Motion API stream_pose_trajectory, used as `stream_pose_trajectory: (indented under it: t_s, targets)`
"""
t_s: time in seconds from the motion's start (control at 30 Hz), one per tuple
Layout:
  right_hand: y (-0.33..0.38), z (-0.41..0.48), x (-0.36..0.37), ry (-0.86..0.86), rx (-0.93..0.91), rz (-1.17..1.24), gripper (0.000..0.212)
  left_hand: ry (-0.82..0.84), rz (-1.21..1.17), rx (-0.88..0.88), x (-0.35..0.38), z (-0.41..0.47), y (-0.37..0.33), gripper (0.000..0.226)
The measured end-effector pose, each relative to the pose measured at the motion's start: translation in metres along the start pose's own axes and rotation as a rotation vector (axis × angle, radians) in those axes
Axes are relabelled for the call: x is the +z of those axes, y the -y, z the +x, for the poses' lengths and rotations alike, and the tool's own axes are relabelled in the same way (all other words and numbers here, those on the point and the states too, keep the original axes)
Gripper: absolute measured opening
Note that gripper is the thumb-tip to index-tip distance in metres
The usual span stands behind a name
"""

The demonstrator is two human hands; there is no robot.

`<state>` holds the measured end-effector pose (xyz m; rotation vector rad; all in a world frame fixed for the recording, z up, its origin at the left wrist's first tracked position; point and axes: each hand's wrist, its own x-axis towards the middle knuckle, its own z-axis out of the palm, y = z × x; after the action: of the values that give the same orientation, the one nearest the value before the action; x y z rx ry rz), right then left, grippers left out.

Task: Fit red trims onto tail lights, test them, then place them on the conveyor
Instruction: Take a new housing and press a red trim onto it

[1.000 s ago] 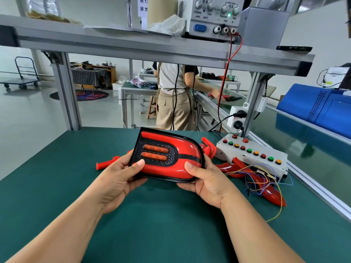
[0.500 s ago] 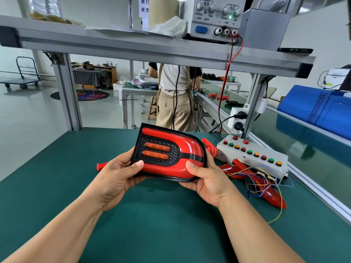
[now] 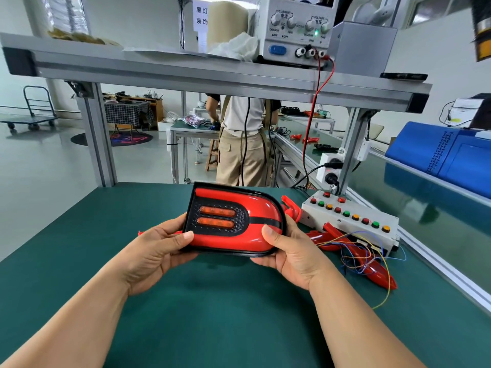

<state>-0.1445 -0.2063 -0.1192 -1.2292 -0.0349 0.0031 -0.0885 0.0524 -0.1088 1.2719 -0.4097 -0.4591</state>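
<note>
Centre: tail light [image 3: 228,241] held between left hand [image 3: 156,251] and right hand [image 3: 289,253]
Lower frame: bare green mat [image 3: 212,328] around the forearms
Right of centre: button box [image 3: 353,221], wires [image 3: 353,251] and red trims [image 3: 380,274] crowd the mat
Upper frame: shelf beam [image 3: 186,73] spans overhead
Far right: conveyor [image 3: 438,208] behind a raised rail [image 3: 438,264]

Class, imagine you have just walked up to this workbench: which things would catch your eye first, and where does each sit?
First the glossy red tail light, gripped by the left hand and right hand above the green table at centre. To its right lies a white button box trailing coloured wires; a power supply stands on the shelf overhead.
</note>
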Motion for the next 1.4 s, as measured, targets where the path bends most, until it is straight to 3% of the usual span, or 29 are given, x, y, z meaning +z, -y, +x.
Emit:
stream_pose_trajectory:
  t_s: [0.6, 1.13, 1.4]
  targets:
    - [-0.006, 0.002, 0.010, -0.067, 0.004, -0.043, 0.069, -0.059, 0.154, 0.011, 0.005, 0.005, 0.003, 0.040]
    - [0.002, -0.001, 0.004, -0.048, 0.140, -0.039, 0.058, 0.039, 0.130, -0.129, -0.014, -0.004, -0.008, 0.038]
    - [0.024, -0.005, 0.002, -0.113, 0.256, -0.472, 0.094, 0.100, 0.159, -0.206, -0.018, -0.010, -0.019, 0.044]
